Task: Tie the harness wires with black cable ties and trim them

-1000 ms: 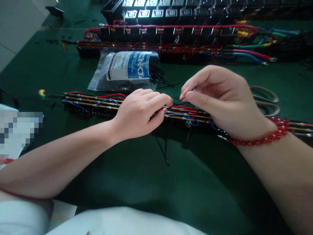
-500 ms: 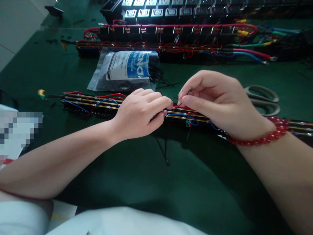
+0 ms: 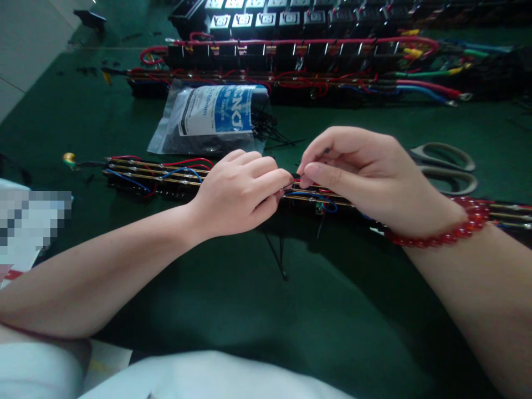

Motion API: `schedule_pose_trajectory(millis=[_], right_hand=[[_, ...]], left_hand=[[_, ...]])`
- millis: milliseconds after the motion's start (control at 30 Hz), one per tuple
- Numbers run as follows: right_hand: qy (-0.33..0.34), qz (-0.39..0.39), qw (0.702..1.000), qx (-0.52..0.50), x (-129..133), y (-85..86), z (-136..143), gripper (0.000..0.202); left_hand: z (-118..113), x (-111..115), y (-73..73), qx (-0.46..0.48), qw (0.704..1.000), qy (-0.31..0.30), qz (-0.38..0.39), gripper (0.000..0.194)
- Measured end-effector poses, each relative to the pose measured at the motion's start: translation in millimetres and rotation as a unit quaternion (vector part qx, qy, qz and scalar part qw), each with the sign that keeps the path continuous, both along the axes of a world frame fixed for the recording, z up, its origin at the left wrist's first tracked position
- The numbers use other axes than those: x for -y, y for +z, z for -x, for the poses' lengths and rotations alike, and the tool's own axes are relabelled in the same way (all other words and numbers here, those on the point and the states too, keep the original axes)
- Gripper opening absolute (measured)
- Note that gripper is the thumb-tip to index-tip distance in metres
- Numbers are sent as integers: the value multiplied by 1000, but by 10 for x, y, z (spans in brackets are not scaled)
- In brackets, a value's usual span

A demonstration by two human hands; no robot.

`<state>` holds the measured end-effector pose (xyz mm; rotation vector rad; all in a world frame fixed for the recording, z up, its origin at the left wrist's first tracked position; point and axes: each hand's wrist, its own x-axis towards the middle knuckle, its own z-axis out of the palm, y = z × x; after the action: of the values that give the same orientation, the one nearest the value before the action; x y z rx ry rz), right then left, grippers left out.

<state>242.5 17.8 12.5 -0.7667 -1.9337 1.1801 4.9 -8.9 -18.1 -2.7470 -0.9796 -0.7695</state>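
My left hand rests over a long socket strip with brass bars and red and blue wires. Its thumb and forefinger are pinched on a small dark end of a cable tie at the strip. My right hand, above a bead bracelet, has thumb and forefinger closed on the thin black tie close to the left fingertips. The tie is mostly hidden by the fingers. A green part and a blue wire loop show on the strip between the hands. More black cable ties lie in front of it.
Behind the left hand lies a clear bag of cable ties, its open end spilling ties. Scissors lie behind my right wrist. Further back are more wired strips and a black strip with white sockets.
My right hand has moved slightly left and down, bringing its fingertips closer to the left ones. My left fingers have closed a little tighter; the strip stays in place.
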Motion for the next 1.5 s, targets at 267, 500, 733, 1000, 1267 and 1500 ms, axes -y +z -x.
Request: schedule_pose_trajectory(millis=[267,500,733,1000,1267,1500], right_hand=[[25,8,999,-27,-25,-11,11,25],[33,33,998,-40,-28,-9,-6,24],[23,43,998,-33,-7,3,7,28],[8,31,999,-22,-8,-6,10,31],[10,-2,1000,1,-16,-10,12,31],[-4,4,1000,15,9,-4,23,35]], left_hand=[[-5,13,4,-12,1000,12,14,25],[-2,8,-3,-19,999,16,28,26],[4,-1,5,-13,1000,3,9,25],[2,15,5,-27,999,18,27,27],[3,2,5,-17,1000,3,6,25],[5,2,9,-24,999,4,22,25]])
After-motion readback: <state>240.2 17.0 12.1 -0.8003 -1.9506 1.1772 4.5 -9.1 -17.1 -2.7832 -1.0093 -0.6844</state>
